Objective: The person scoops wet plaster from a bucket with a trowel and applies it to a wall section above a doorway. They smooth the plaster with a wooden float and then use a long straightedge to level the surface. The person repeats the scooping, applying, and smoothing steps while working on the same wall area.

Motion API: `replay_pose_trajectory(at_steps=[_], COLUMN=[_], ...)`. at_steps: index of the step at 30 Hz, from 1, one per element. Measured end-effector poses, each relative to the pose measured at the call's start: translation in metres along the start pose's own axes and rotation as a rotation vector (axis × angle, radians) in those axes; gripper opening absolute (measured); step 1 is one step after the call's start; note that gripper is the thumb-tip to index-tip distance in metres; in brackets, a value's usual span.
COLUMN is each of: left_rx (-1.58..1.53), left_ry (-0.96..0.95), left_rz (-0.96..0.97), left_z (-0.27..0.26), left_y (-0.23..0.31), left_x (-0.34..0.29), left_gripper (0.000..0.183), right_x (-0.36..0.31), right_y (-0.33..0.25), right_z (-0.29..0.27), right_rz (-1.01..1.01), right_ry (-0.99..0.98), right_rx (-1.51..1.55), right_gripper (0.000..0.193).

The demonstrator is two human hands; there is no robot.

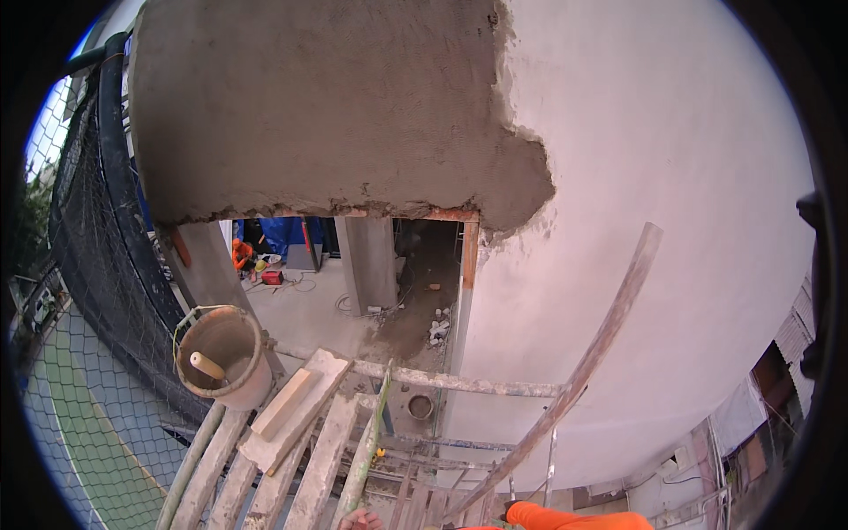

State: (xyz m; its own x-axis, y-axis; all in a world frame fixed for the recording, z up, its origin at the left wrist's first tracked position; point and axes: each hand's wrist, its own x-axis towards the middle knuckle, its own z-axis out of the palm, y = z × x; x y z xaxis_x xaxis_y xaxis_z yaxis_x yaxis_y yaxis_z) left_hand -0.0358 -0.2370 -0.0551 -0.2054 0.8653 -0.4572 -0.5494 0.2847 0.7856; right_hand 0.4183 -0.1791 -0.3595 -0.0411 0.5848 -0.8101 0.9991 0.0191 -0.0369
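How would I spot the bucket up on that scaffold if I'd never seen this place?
Start at the rough grey plaster patch on the pale wall, then drop to its lower left corner. There, at the left end of the mortar-caked planks, sits the round bucket, the only container there, with a pale wooden handle poking out.

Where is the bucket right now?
The bucket sits at the lower left of the head view, at the far end of the scaffold planks, beside the black safety net; a pale tool handle rests inside.
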Motion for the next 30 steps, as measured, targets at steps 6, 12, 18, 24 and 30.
replay_pose_trajectory(at_steps=[6, 12, 18, 24, 30], left_rx=[0.037, 0.105, 0.141, 0.092, 0.062], left_ry=[0.063, 0.043, 0.035, 0.084, 0.152], left_rz=[-0.014, -0.046, 0.017, 0.097, 0.166], left_z=[0.015, 0.044, 0.064, 0.064, 0.054], left_y=[0.003, 0.008, 0.018, 0.017, 0.04], left_x=[0.005, 0.013, 0.014, 0.02, 0.025], left_gripper=[0.043, 0.043, 0.042, 0.036, 0.035], right_x=[-0.009, -0.003, 0.017, 0.039, 0.018], right_y=[0.0, -0.047, -0.046, -0.021, -0.048], right_z=[-0.015, -0.051, -0.058, -0.085, -0.151], right_rz=[0.005, -0.073, -0.14, -0.166, -0.135], right_ry=[0.07, 0.021, 0.062, -0.018, 0.006], right_rx=[0.057, 0.208, 0.141, 0.007, -0.086], right_gripper=[0.066, 0.082, 0.084, 0.08, 0.081])
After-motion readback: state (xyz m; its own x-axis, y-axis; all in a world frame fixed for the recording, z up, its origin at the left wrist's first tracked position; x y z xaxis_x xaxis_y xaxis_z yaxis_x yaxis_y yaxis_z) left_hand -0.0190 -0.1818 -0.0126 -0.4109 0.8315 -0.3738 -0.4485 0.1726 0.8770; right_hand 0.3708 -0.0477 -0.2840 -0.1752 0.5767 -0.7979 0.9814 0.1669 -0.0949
